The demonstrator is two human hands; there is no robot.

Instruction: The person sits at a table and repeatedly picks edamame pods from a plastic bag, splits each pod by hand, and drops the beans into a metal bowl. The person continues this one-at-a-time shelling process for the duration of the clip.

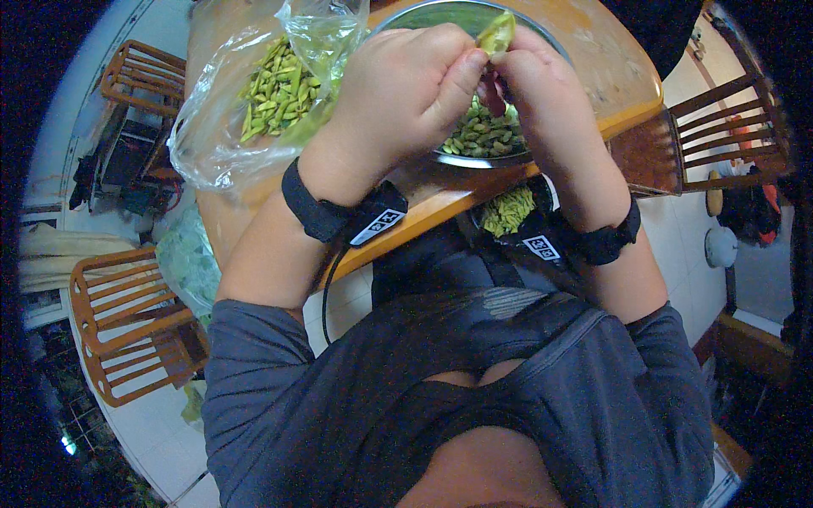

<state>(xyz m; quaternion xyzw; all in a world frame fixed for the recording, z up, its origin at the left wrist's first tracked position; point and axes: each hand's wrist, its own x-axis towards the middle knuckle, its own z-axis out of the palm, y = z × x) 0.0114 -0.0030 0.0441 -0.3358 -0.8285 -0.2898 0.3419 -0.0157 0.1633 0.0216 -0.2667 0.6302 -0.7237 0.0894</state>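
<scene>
Both my hands meet over a metal bowl point(473, 163) that holds green beans point(486, 136). Between the fingertips of my left hand point(413, 82) and my right hand point(540, 76) is an opened green bean pod point(497, 35), pinched from both sides. The curled fingers partly hide what lies under the pod. To the left, a clear plastic bag point(216, 152) lies spread on the table, with many green pods point(282, 95) in it. Below the table edge, near my right wrist, a heap of pale green pods or shells point(510, 211) sits in a dark container.
The wooden table point(432, 204) has its front edge just below the bowl. Wooden chairs stand at the left point(127, 298) and right point(718, 140). A filled plastic bag point(187, 254) is beside the left chair. A cable point(326, 298) hangs from the left wrist device.
</scene>
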